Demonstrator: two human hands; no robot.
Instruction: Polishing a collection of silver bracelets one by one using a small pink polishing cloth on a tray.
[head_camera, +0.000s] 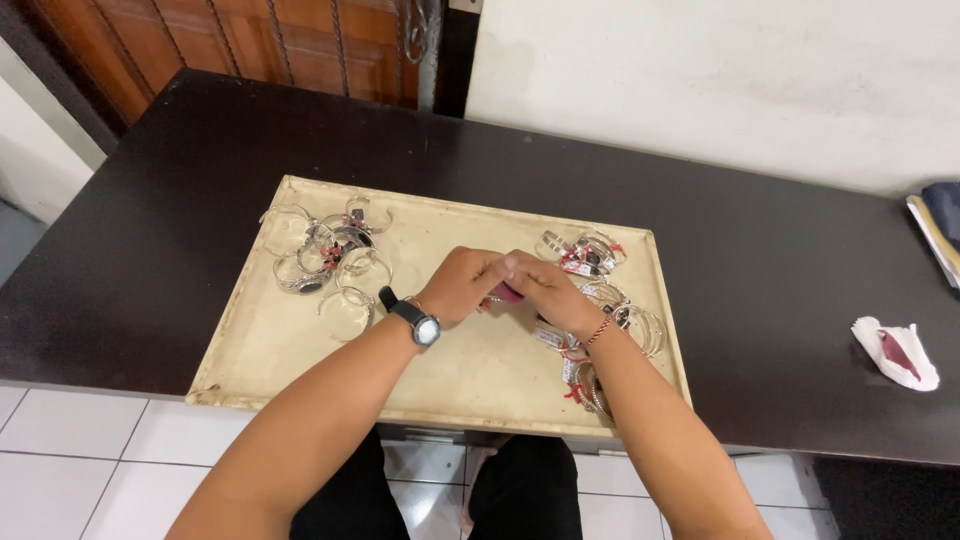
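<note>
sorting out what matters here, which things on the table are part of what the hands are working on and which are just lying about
In use:
- left hand and right hand, closed together on a small pinkish-purple piece
- cream tray
- silver bangles, left group
- tagged silver bangles, right group

Lying about:
- crumpled white cloth with a red stain
- stacked papers at the table's right edge
- dark table

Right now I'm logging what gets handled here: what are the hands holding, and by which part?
Both hands, left hand and right hand, meet around a small dark pink object, pinched by the fingers. Which part of it they hold cannot be told; it is mostly hidden.
</note>
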